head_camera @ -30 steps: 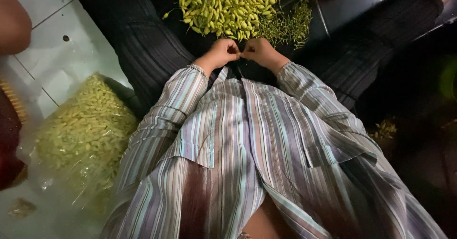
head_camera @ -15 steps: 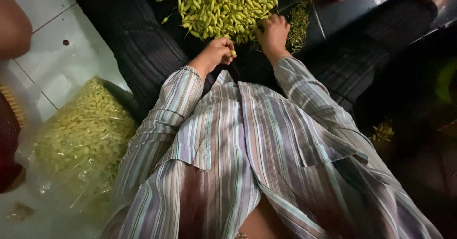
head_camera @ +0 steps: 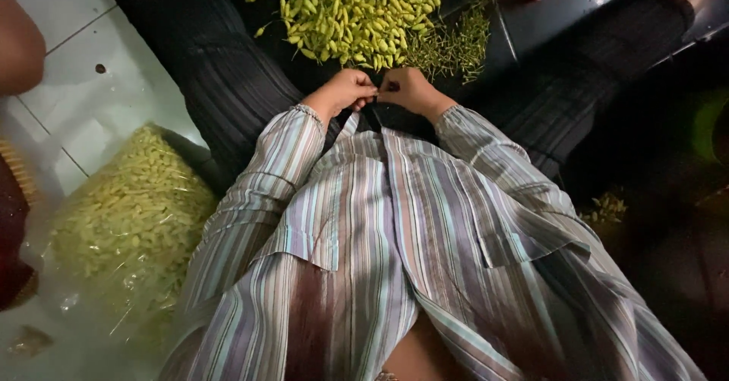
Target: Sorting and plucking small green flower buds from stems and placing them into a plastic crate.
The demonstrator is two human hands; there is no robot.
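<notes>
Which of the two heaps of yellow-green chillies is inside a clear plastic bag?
The heap at the lower left, on the white tiled floor. The other heap, beyond both hands, lies loose and uncovered.

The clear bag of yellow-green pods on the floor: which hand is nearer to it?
Left. The left hand is above and right of the bag; the right hand is farther right, beside it.

Both hands sit knuckle to knuckle in the lap, the left hand (head_camera: 345,92) touching the right hand (head_camera: 406,91), with no gap between them. Directly ahead, the heap of yellow-green chillies (head_camera: 353,13) blocks the way forward, its near edge just beyond the fingers. The scatter of thin green stems (head_camera: 456,43) crowds the right front. Dark trousered knees (head_camera: 228,85) wall both sides. Bare white floor tiles (head_camera: 114,85) lie open at left, ahead of the clear bag of chillies (head_camera: 129,221).
</notes>
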